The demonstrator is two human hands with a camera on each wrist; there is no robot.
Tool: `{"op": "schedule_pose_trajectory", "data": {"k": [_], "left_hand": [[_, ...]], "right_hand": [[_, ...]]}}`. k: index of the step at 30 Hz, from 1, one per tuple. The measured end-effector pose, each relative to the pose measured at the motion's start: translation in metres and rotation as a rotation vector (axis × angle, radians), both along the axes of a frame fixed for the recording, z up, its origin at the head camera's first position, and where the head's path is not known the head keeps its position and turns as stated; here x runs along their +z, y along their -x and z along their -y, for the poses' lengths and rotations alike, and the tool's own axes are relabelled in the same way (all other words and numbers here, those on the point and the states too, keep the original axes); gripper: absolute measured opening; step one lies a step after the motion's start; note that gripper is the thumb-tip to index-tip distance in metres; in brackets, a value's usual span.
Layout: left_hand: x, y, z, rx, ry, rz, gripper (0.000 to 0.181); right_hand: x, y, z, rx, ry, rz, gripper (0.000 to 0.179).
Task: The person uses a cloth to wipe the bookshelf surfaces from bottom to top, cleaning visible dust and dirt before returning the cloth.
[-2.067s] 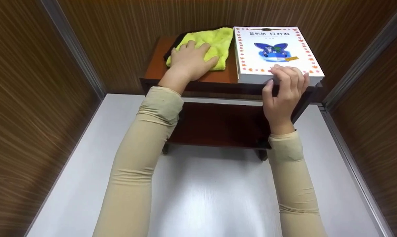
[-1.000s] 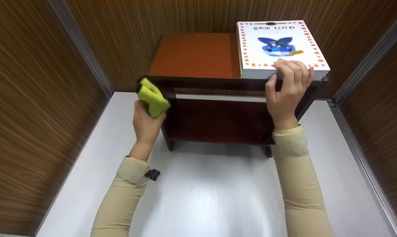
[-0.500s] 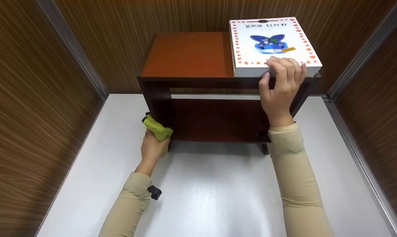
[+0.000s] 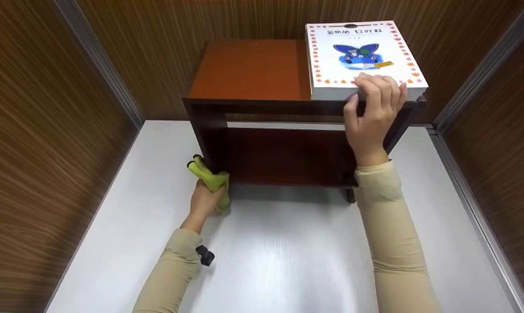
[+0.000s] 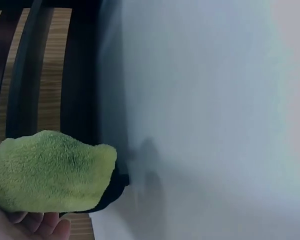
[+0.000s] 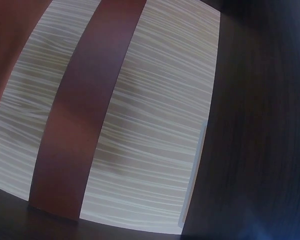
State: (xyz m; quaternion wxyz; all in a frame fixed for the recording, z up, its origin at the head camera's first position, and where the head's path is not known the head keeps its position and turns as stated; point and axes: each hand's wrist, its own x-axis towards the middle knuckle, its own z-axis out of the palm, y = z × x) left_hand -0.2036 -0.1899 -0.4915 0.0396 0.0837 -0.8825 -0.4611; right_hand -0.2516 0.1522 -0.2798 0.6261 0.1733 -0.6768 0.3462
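My left hand (image 4: 204,198) holds a folded yellow-green cloth (image 4: 211,179) with a dark edging, wrapped at the lower front-left leg of a small dark-brown wooden table (image 4: 248,69). In the left wrist view the plush cloth (image 5: 55,172) covers the leg's end, with fingertips (image 5: 45,225) showing below it. My right hand (image 4: 374,119) curls its fingers over the front edge of a thick white book (image 4: 362,52) with a butterfly on its cover, thumb at the table's front edge. The right wrist view shows the table's brown crossbar (image 6: 85,115), with the hand out of sight.
The table's lower shelf (image 4: 283,156) lies under the orange-brown top. Wood-grain panels (image 4: 40,165) close in the left, back and right, with metal strips (image 4: 101,61) at the corners. A white floor (image 4: 270,252) spreads in front.
My left hand has lifted the cloth off the table top, then carried it left and down to the front-left leg. The right hand stays on the book.
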Motion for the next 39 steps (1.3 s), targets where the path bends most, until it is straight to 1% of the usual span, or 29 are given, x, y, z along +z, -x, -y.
{"op": "schedule_pose_trajectory", "data": {"k": [1,2,5,7,8,9,11,14,16,19,22,25,27,29,32,34,36,37,39], "left_hand": [[-0.002,0.0,0.001,-0.017,-0.002,0.01,0.065],[-0.005,0.0,0.001,-0.034,0.017,0.021,0.064],[-0.017,0.0,0.003,-0.105,0.087,0.087,0.065],[-0.024,0.003,0.002,-0.142,0.142,0.114,0.064],[-0.026,0.005,0.002,-0.15,0.162,0.126,0.064],[-0.028,0.007,0.0,-0.15,0.162,0.138,0.064],[-0.031,0.009,-0.001,-0.124,0.146,0.147,0.063],[-0.03,0.012,-0.003,-0.096,0.137,0.136,0.063],[-0.03,0.012,-0.004,-0.092,0.134,0.128,0.064],[-0.03,0.01,-0.005,-0.086,0.137,0.115,0.063],[-0.03,0.004,-0.005,-0.041,0.121,0.098,0.056],[-0.027,0.0,-0.005,0.013,0.093,0.055,0.051],[-0.023,-0.001,-0.005,0.028,0.086,0.005,0.052],[-0.019,0.0,-0.004,0.024,0.093,-0.05,0.055],[-0.013,0.0,0.001,0.0,0.104,-0.116,0.058],[-0.009,-0.001,0.006,-0.015,0.081,-0.151,0.058],[-0.001,-0.003,0.009,-0.011,0.021,-0.204,0.06],[0.005,-0.005,0.009,-0.004,-0.004,-0.238,0.061],[0.024,-0.005,0.008,0.027,-0.055,-0.332,0.06]], "right_hand": [[-0.001,0.001,0.0,0.0,-0.002,-0.002,0.021],[-0.001,0.002,0.0,0.0,-0.005,-0.005,0.021],[-0.002,0.002,0.0,0.001,-0.011,-0.018,0.021],[-0.001,0.001,0.0,0.002,-0.008,-0.026,0.021],[0.001,0.001,-0.001,0.0,-0.008,-0.03,0.021],[0.002,0.001,-0.002,0.0,-0.007,-0.034,0.021],[0.004,0.002,-0.002,0.0,-0.008,-0.035,0.02],[0.005,0.003,-0.005,-0.009,-0.015,-0.035,0.021],[0.005,0.004,-0.007,-0.011,-0.015,-0.033,0.022],[0.002,0.005,-0.009,-0.013,-0.016,-0.028,0.022],[-0.001,0.006,-0.008,-0.015,-0.027,-0.021,0.022],[-0.003,0.005,-0.008,-0.009,-0.023,-0.017,0.021],[-0.003,0.004,-0.007,-0.008,-0.016,-0.02,0.021],[-0.002,0.003,-0.007,-0.004,-0.006,-0.023,0.021],[0.001,0.0,-0.005,-0.005,-0.005,-0.033,0.02],[0.003,-0.003,-0.003,-0.001,-0.006,-0.041,0.02],[0.005,-0.005,0.0,0.005,-0.008,-0.049,0.02],[0.007,-0.007,0.001,0.008,-0.009,-0.053,0.02],[0.009,-0.008,0.002,0.017,-0.009,-0.058,0.02]]}}
